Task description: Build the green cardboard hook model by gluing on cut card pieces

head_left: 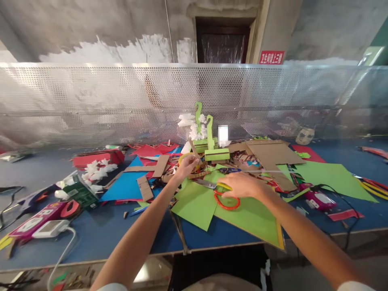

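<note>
My left hand (188,165) is closed at the middle of the pile, its fingers on a yellow roll of tape (182,157). A narrow brown cardboard strip (194,148) rises just behind its fingertips. To the right, my right hand (242,185) curls over scissors (226,207) with red and yellow handles. Their blades point left over green card sheets (197,208). Just beyond the right hand lies a dark blue-handled tool (229,170), partly hidden. Behind both hands stand green card pieces with hooked tops (209,133) and green box-like bases (217,154).
A perforated metal screen (121,105) borders the blue table's back. Blue card (127,184), a red box (98,159) and a green carton (80,192) lie left. Brown cardboard (271,155), a magenta device (318,198) with a black cable and yellow-red-handled tools (374,188) lie right.
</note>
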`<state>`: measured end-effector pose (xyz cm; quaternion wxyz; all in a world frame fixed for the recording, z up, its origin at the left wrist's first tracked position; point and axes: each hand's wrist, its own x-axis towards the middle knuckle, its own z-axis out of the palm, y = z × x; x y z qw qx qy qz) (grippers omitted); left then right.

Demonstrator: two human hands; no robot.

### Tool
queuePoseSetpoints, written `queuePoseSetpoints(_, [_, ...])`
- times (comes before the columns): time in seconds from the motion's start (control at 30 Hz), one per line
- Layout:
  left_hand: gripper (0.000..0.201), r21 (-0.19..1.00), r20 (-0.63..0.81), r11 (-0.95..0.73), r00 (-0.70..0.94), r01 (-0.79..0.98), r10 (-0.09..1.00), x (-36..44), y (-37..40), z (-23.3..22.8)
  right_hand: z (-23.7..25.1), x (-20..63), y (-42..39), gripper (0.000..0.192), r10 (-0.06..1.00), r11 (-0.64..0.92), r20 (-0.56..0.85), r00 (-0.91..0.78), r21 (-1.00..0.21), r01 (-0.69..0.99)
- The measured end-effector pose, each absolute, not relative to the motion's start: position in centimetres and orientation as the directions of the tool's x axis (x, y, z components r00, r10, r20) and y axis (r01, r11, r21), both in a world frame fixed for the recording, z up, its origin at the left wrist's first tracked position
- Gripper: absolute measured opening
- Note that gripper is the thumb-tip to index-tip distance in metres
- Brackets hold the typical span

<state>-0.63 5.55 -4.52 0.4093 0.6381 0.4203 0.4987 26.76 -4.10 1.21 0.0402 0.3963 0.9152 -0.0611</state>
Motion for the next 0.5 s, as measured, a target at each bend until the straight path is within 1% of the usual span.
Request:
queuePoseSetpoints(0.07, [0.049,0.941,0.303,-0.319,0.138,0.112,0.943,-0.8,5.6,-4.2,0.4,26.0,-5.5,0.06,0.76,0.632,-0.154,-0.631,-0.052,0.773])
queuePoseSetpoints(0.13, [0.05,0.946,0.305,-0.313,0.096,0.087,0.947,-1.3,5.7,-3.9,-0.3,25.6,-6.0,0.061,0.781,0.609,-0.14,-0.608,-0.04,0.792])
queuePoseSetpoints(0.2, [0.051,0.95,0.303,-0.305,0.038,0.06,0.952,-2.0,5.8,-3.7,-0.7,25.5,-6.0,0.06,0.79,0.597,-0.116,-0.603,-0.08,0.798])
queuePoseSetpoints(0.23, [0.051,0.95,0.307,-0.308,0.009,0.045,0.952,-2.4,5.9,-3.7,-0.8,25.7,-5.9,0.06,0.794,0.587,-0.107,-0.599,-0.121,0.8])
queuePoseSetpoints(0.3, [0.052,0.947,0.322,-0.321,-0.046,0.011,0.946,-3.2,6.1,-3.6,-1.0,26.3,-5.7,0.061,0.809,0.549,-0.087,-0.581,-0.24,0.801])
queuePoseSetpoints(0.37, [0.053,0.944,0.326,-0.33,-0.097,-0.028,0.941,-3.7,6.3,-3.6,-1.4,27.0,-5.3,0.064,0.834,0.495,-0.036,-0.551,-0.394,0.774])
queuePoseSetpoints(0.43, [0.054,0.941,0.324,-0.334,-0.127,-0.061,0.937,-3.8,6.4,-3.7,-1.9,27.4,-4.8,0.066,0.847,0.452,0.045,-0.529,-0.584,0.674])
queuePoseSetpoints(0.5, [0.056,0.937,0.326,-0.339,-0.136,-0.084,0.936,-3.3,6.4,-3.9,-2.5,27.2,-4.3,0.067,0.848,0.402,0.099,-0.52,-0.76,0.511])
